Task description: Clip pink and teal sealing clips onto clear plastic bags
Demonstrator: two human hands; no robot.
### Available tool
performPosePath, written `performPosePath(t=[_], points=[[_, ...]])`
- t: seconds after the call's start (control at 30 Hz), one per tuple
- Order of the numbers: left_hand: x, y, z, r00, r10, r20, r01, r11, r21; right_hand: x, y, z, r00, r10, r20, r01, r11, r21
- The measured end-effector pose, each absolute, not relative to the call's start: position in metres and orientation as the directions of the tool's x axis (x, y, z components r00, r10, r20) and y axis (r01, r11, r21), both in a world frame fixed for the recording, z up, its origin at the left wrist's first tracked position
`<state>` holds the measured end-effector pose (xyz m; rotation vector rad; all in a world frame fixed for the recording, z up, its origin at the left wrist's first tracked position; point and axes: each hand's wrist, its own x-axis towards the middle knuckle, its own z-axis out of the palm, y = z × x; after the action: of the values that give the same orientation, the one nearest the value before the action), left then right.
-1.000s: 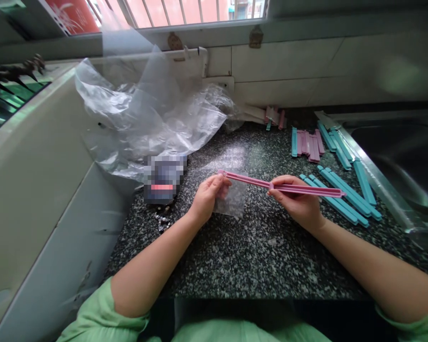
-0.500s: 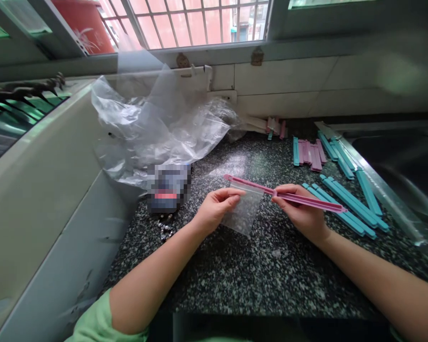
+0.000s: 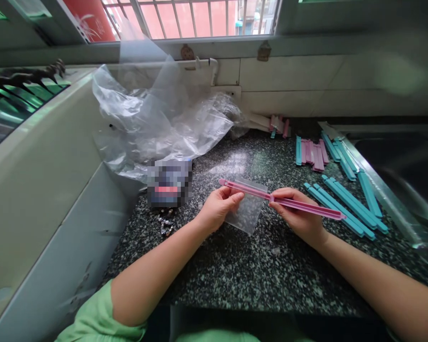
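Note:
Above the speckled counter, my right hand (image 3: 296,213) is closed on a long pink bag clip (image 3: 251,190), gripping it near its hinge. The clip is opened out almost straight, one arm pointing left and the other right. My left hand (image 3: 221,206) pinches a small clear plastic bag (image 3: 248,216) between thumb and fingers. The clip's left arm crosses the bag just below its top edge, close to my left fingertips. Whether those fingers also press on the clip I cannot tell. Several blue bag clips (image 3: 353,199) lie to the right of my right hand.
Shorter pink clips (image 3: 317,154) and more blue clips (image 3: 369,192) lie beside the metal sink (image 3: 403,171). A large crumpled plastic bag (image 3: 164,123) fills the back left. A blurred-out dark object (image 3: 169,185) with a beaded chain (image 3: 166,223) sits left of my left hand.
The clip's left arm has moved down across the bag, so the bag's top edge now shows above it. My right hand has shifted slightly left. The view has tilted a little.

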<state>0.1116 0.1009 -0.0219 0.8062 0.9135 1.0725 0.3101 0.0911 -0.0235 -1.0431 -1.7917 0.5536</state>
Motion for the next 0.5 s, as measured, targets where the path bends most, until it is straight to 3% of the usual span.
performPosePath(t=[0.5], points=[[0.1124,0.1004,-0.0224,0.171,0.953,-0.251,-0.375,0.299,0.877,0.3094,0.0909,-0.0244,-0.221,0.847,0.483,0.366,0.531,-0.764]])
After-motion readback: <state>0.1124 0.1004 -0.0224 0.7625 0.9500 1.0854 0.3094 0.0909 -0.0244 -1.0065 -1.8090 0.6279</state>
